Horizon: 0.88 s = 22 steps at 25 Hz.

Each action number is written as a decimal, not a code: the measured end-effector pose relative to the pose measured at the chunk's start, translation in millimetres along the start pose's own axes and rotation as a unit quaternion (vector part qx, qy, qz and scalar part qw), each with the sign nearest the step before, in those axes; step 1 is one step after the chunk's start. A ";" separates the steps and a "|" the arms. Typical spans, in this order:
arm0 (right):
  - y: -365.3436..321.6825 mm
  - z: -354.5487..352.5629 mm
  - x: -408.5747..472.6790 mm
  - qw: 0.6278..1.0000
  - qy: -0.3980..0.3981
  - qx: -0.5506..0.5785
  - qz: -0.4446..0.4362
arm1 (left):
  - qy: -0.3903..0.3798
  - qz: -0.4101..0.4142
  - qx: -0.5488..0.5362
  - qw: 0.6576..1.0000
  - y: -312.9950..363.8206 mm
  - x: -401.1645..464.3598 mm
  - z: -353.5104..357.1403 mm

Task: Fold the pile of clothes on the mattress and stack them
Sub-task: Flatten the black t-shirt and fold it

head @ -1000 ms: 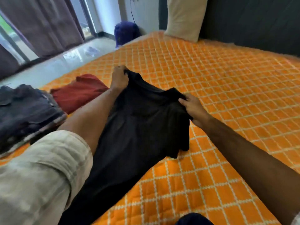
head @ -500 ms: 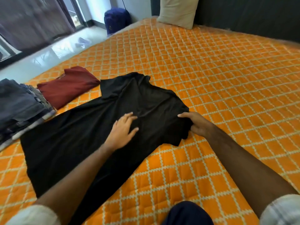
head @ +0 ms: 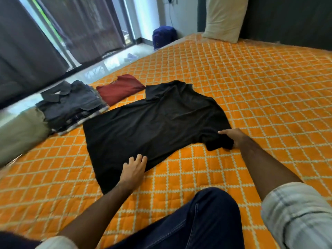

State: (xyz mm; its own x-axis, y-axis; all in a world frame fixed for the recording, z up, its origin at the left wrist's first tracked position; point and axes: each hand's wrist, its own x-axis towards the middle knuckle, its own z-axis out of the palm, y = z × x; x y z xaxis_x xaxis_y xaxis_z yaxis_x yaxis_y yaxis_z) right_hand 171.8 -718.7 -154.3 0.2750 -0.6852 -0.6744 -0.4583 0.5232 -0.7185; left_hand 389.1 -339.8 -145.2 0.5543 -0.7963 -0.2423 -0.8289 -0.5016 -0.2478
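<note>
A black T-shirt [head: 152,123] lies spread flat on the orange quilted mattress [head: 251,96], collar toward the far side. My left hand [head: 133,170] rests flat on the shirt's near edge by the hem, fingers straight. My right hand [head: 231,138] grips the near sleeve, fingers curled round the bunched cloth. To the left stands a stack of folded dark grey shirts [head: 70,103]. A folded maroon garment [head: 120,88] lies beside that stack, just beyond the black shirt's far sleeve.
An olive cloth roll [head: 19,133] lies at the mattress's left edge. A cream pillow [head: 224,17] leans on the dark headboard. A blue bag [head: 164,36] stands on the floor by the curtains. My knee in dark jeans [head: 206,218] is at the bottom.
My left hand slid from the shirt's chest down to the near edge by the hem. My right hand stays on the near sleeve. The shirt now lies flatter and more spread out.
</note>
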 end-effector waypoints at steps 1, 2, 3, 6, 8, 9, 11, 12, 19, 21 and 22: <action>1.9 1.2 0.9 1.000 -0.006 0.005 0.000 | 0.006 -0.011 0.000 1.000 -4.3 -6.9 2.9; 1.6 3.1 -3.7 0.999 0.000 0.037 -0.002 | 0.010 -0.018 0.000 1.000 -9.9 -12.6 5.0; 1.6 5.1 -7.7 0.996 -0.001 0.094 -0.010 | 0.014 -0.022 -0.001 1.000 -16.4 -17.3 7.6; 2.8 5.6 -26.1 0.980 0.057 0.181 -0.062 | 0.035 -0.039 -0.031 0.998 -34.1 -34.7 12.5; 6.1 2.4 -32.6 0.976 0.115 0.158 -0.096 | 0.047 -0.055 -0.085 0.994 -44.0 -48.1 18.8; 7.3 -1.2 -34.5 0.973 0.131 0.152 -0.111 | 0.060 -0.055 -0.121 0.989 -48.6 -55.4 21.6; 5.7 -10.1 -41.2 0.968 0.149 0.155 -0.130 | 0.081 -0.045 -0.191 0.977 -56.8 -67.7 23.2; 4.4 -14.1 -44.8 0.966 0.156 0.155 -0.133 | 0.075 -0.029 -0.218 0.973 -60.3 -73.2 22.5; 1.1 -19.9 -60.8 0.975 0.037 0.211 -0.059 | -0.021 0.153 -0.248 0.956 -98.8 -75.0 21.8; -13.5 -10.1 -65.8 0.965 -0.012 0.252 -0.073 | 0.001 0.131 -0.291 0.948 -113.0 -63.2 19.1; -25.1 -2.6 -66.0 0.958 -0.033 0.272 -0.085 | 0.005 0.114 -0.312 0.943 -119.2 -57.2 12.5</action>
State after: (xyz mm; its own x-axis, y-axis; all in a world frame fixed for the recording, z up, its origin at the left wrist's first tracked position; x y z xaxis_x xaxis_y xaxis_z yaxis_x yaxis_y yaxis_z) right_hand 163.0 -687.9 -91.3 0.3677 -0.7594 -0.5368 0.1017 0.6066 -0.7885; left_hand 457.2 -230.3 -113.6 0.3580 -0.9090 -0.2135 -0.8115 -0.4160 0.4104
